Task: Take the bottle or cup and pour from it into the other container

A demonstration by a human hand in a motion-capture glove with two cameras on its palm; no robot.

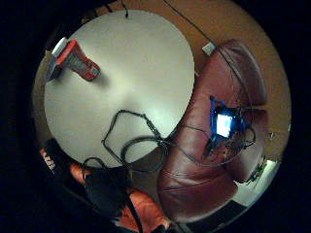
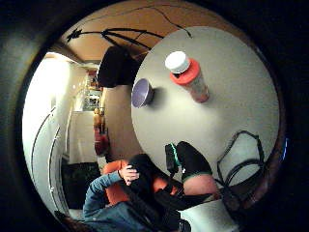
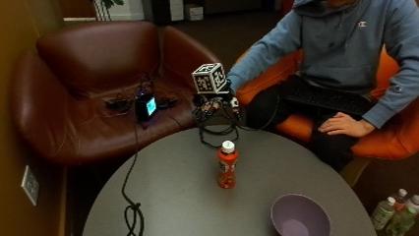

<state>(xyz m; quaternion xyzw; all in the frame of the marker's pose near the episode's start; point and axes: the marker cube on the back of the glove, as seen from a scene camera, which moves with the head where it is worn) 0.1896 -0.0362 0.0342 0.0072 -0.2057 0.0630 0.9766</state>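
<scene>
An orange-red bottle (image 3: 226, 169) with a white cap stands upright near the middle of the round grey table (image 3: 170, 191). A purple bowl (image 3: 300, 216) sits empty at the table's near right edge, apart from the bottle. My gloved right hand (image 3: 223, 102) hovers above the far edge of the table, well short of the bottle, holding nothing. No finger curls into either palm view. From above, both palm views show the bottle (image 1: 75, 60) (image 2: 188, 75) on the table, and the thumb side view also shows the bowl (image 2: 142, 93) beside it.
A brown leather armchair (image 3: 92, 98) stands behind the table with a lit device (image 3: 145, 105) and cables on its seat. A black cable (image 3: 134, 211) trails over the table's left part. The person's bare left hand (image 3: 344, 124) rests on a thigh. Bottles (image 3: 396, 209) stand on the floor.
</scene>
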